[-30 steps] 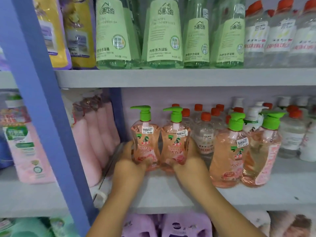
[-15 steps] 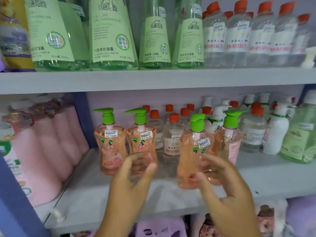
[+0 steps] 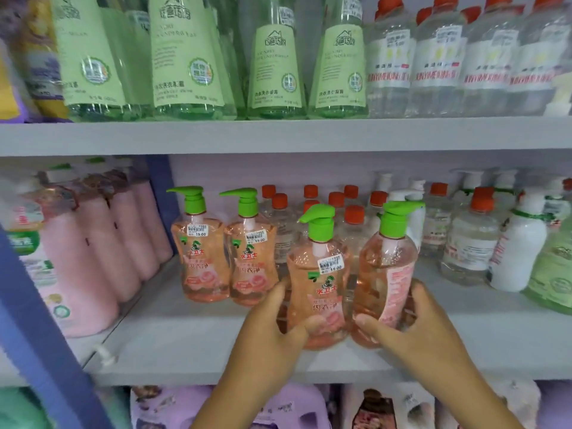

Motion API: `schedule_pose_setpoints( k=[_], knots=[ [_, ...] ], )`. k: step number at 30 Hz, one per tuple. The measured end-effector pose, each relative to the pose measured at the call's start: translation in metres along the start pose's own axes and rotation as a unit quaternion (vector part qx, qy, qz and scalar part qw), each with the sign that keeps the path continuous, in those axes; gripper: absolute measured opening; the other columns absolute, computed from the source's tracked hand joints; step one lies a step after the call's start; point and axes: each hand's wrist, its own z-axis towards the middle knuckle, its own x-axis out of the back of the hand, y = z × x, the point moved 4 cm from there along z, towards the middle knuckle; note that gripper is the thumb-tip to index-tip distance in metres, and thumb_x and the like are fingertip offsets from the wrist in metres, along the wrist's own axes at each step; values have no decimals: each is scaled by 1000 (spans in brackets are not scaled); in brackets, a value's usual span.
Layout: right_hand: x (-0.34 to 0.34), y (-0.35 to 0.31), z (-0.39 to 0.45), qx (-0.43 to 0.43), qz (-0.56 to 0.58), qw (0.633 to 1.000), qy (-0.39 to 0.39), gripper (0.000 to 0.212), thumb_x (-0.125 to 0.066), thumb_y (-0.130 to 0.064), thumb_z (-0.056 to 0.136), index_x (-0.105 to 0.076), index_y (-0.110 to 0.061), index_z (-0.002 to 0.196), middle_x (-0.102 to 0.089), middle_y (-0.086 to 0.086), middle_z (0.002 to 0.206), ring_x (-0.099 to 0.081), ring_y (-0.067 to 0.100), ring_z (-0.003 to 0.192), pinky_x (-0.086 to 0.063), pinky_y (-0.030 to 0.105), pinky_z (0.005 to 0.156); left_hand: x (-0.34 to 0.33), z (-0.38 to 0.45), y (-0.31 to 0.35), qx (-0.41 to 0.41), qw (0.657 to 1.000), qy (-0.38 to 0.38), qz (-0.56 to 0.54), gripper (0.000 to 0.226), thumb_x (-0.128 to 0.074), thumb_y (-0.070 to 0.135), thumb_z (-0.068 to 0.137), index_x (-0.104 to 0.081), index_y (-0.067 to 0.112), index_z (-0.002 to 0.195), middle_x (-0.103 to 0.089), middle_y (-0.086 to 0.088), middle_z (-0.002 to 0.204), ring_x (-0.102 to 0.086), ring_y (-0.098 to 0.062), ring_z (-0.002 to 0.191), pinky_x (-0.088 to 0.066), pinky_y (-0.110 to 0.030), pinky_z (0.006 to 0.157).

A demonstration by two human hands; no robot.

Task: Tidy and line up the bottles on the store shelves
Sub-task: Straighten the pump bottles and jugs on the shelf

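Note:
Two pink pump bottles with green tops stand side by side at the left of the middle shelf (image 3: 198, 339), one (image 3: 202, 249) beside the other (image 3: 252, 255), labels facing me. Nearer the front edge, my left hand (image 3: 275, 323) grips a third pink pump bottle (image 3: 320, 274), label forward. My right hand (image 3: 405, 320) grips a fourth pink pump bottle (image 3: 385, 267), which is turned so its label faces right. These two bottles touch each other.
Clear bottles with orange caps (image 3: 354, 215) fill the row behind. White pump bottles (image 3: 520, 252) and a green bottle (image 3: 554, 274) stand at right. Pink refill packs (image 3: 102, 243) sit left of a blue upright (image 3: 37, 320). Tall green bottles (image 3: 185, 57) line the upper shelf.
My hands left the two left bottles, moved right and closed round the two front pump bottles. The view shifted right.

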Motion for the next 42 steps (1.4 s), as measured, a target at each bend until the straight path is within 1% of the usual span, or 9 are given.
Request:
schedule_pose_setpoints(
  k=[4, 18, 22, 28, 32, 34, 36, 39, 42],
  knots=[
    [-38, -15, -14, 10, 67, 995, -74, 79, -96, -30, 58, -51, -46, 121, -67, -38, 106, -67, -12, 93, -49, 17, 82, 48, -18, -15, 34, 999, 41, 5, 51, -82, 25, 85, -61, 52, 123, -74, 19, 112, -72, -3, 101, -57, -30, 90],
    [-129, -71, -32, 96, 68, 965, -233, 89, -80, -24, 78, -30, -63, 139, -52, -31, 132, -53, -16, 118, -41, 0, 87, 149, -29, -44, 22, 993, 113, 18, 44, -73, 17, 93, -58, 47, 122, -73, 26, 109, -69, 8, 98, -55, -16, 87],
    [-138, -76, -37, 87, 21, 985, -151, 88, -83, -61, 54, -39, -66, 130, -40, -38, 120, -52, -13, 116, -46, 20, 98, 157, -24, -53, 14, 988, 146, 45, 49, -66, 65, 72, -51, 72, 118, -54, 30, 110, -62, 8, 105, -50, -27, 94],
    [-134, -69, -28, 71, 111, 969, -208, 74, -76, -8, 88, -42, -41, 145, -63, -20, 134, -58, 0, 127, -46, 32, 108, 159, -11, -61, 4, 994, 107, -25, 54, -72, 7, 89, -56, 26, 137, -72, 12, 120, -68, 11, 98, -49, -4, 75],
    [-140, -68, -31, 90, 58, 989, -106, 59, -68, -8, 91, -48, -47, 131, -54, -18, 135, -56, -13, 116, -47, 9, 94, 159, -8, -62, -1, 996, 85, -39, 47, -69, 4, 91, -57, 30, 128, -74, 29, 106, -69, 11, 95, -49, -4, 75],
    [-143, -68, -36, 95, 30, 993, -57, 70, -75, -13, 83, -43, -46, 136, -45, -19, 135, -53, -14, 117, -42, 1, 89, 160, -9, -66, 6, 995, 96, -30, 47, -79, 28, 87, -59, 40, 128, -74, 16, 118, -70, 6, 102, -53, -13, 86],
    [-150, -66, -38, 110, -25, 993, -42, 88, -85, -30, 74, -34, -44, 145, -38, -23, 137, -49, -9, 124, -44, 11, 98, 159, -10, -68, 15, 995, 96, 3, 60, -82, 45, 75, -58, 47, 130, -68, 7, 125, -69, 2, 105, -53, -25, 93],
    [-155, -67, -33, 117, -56, 991, -18, 97, -88, -44, 66, -35, -40, 147, -37, -22, 140, -50, -2, 127, -49, 28, 105, 159, -11, -72, 14, 993, 112, 30, 61, -86, 25, 77, -58, 45, 128, -65, 7, 123, -68, 6, 98, -51, -22, 89],
    [-163, -71, -31, 132, -51, 990, -14, 100, -88, -47, 66, -31, -43, 149, -34, -28, 141, -49, -7, 126, -48, 22, 104, 159, -11, -72, 15, 991, 123, 41, 62, -85, 20, 79, -58, 43, 130, -63, 9, 122, -67, 7, 97, -51, -21, 87]
  ],
)
